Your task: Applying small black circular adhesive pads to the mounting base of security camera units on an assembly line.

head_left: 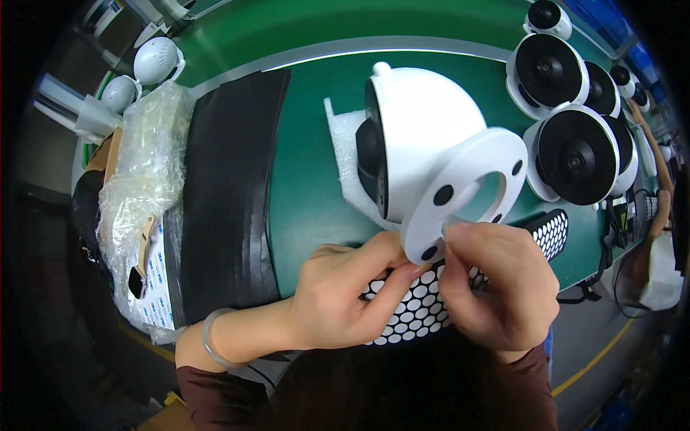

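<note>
A white round-bodied device with a dark front lies on its side on the green mat. Its ring-shaped base faces me, with several black round pads on it. My left hand is closed at the ring's lower edge, thumb and forefinger beside the lowest pad. Against the ring's lower right rim, my right hand is closed with fingertips pinched; anything small between them is hidden. Under both hands lies a black sheet of white round stickers. White foam lies against the device's dark front.
Several similar white devices with black fronts stand at the right. To the left are a stack of black sheets and a clear plastic-wrapped bundle. Another dotted sheet sits right of my hands. Another person's arm shows at far right.
</note>
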`<state>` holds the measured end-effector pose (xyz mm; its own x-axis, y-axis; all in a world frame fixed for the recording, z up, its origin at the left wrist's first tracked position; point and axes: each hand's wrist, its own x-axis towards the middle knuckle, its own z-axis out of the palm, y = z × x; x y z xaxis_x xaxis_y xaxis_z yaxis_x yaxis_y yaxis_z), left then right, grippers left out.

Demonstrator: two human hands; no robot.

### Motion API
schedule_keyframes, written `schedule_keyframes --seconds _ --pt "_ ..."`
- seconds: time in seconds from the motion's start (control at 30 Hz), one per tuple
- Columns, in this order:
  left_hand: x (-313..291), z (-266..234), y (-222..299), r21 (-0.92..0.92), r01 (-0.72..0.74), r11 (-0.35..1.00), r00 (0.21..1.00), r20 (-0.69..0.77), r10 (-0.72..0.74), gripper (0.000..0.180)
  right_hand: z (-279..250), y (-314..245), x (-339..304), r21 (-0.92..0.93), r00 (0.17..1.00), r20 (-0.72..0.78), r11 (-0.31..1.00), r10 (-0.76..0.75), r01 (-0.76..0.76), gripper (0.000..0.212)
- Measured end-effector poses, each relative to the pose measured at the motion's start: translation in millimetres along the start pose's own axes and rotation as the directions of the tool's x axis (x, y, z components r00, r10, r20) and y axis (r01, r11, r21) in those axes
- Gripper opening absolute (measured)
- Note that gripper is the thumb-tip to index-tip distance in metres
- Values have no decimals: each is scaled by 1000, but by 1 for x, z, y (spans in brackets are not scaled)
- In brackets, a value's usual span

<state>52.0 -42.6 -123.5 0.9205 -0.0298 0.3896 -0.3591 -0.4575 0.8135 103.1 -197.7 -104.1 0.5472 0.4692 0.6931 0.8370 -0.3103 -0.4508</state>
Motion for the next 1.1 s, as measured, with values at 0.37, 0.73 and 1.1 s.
schedule_keyframes --seconds 0.37,0.73,1.1 --pt "4 1 3 13 -59 998 995 -79 60 13 2 -5 -6 -93 999 24 994 -47 49 33" --pt "-1 7 4 -91 9 996 989 -149 -22 18 -17 13 8 186 985 -120 977 126 -102 22" --pt "3 -2 7 -23 -41 999 997 -63 39 21 4 1 2 -235 977 -37 952 -209 195 19"
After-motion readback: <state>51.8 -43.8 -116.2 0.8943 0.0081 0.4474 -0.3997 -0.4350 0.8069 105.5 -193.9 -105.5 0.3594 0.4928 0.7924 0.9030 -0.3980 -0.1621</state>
